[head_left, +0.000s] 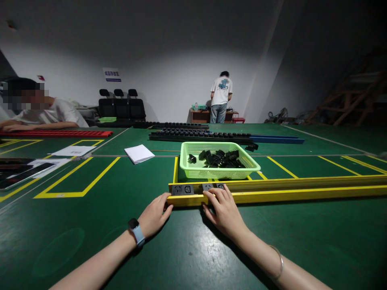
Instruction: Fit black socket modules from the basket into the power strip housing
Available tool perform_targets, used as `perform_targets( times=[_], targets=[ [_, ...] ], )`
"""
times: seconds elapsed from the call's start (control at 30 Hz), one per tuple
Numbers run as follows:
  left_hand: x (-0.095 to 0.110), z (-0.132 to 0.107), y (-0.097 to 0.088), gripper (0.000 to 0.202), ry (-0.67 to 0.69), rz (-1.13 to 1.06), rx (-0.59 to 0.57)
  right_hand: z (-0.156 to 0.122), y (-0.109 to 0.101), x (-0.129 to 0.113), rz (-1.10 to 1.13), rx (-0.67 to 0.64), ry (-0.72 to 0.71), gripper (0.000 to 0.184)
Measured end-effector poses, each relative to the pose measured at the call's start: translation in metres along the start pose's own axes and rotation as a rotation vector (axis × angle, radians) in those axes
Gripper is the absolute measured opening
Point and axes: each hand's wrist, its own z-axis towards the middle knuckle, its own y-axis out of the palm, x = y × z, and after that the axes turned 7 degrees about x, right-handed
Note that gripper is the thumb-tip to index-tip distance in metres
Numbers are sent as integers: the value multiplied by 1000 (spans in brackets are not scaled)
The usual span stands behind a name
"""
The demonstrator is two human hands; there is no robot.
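A long yellow metal channel [302, 195] lies across the table, its left end in front of me. Black power socket modules [182, 189] sit inside that end, one pair near the tip and another pair [208, 187] beside it, with a gap between. My left hand [154, 213] is closed around the channel's left end, fingers on top and thumb low in front. My right hand [225, 209] straddles the front wall, thumb outside and fingertips over the second socket pair, partly hiding it. Behind the channel stands a light green basket [187, 171] with many loose black sockets [222, 159].
A white paper booklet [139, 154] lies left of the basket. Farther back are black socket-filled channels [199, 137], a blue channel [278, 139] and a red channel [60, 133]. One person [65, 112] leans on the table at left; another [221, 96] stands at the back.
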Motion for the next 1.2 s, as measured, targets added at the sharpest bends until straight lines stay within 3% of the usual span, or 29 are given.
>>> perform_targets(
  times=[1.2],
  targets=[
    [-1,0,0,27,-30,-15,-46,5,4,7,-141,34,-32,19]
  ],
)
